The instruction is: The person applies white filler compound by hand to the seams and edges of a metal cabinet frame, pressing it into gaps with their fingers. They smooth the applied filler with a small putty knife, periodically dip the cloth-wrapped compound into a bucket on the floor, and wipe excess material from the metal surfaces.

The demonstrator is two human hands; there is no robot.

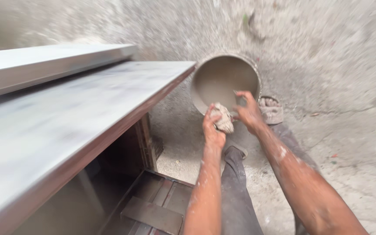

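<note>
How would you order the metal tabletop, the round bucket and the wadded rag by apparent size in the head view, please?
1. Metal tabletop, largest, though it is nearest the camera.
2. Round bucket.
3. Wadded rag, in the left hand.

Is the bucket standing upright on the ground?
No, the bucket is tipped, its open mouth facing the camera, with the right hand at its rim.

1. Your left hand [213, 130]: arm stretched forward, wrist bent, fingers curled shut in a grip, dusted pale.
2. Your right hand [249, 114]: just beside the left, fingers spread and bent, forearm streaked with pale smears.
3. Your legs: dark trousers, below both forearms.
</note>
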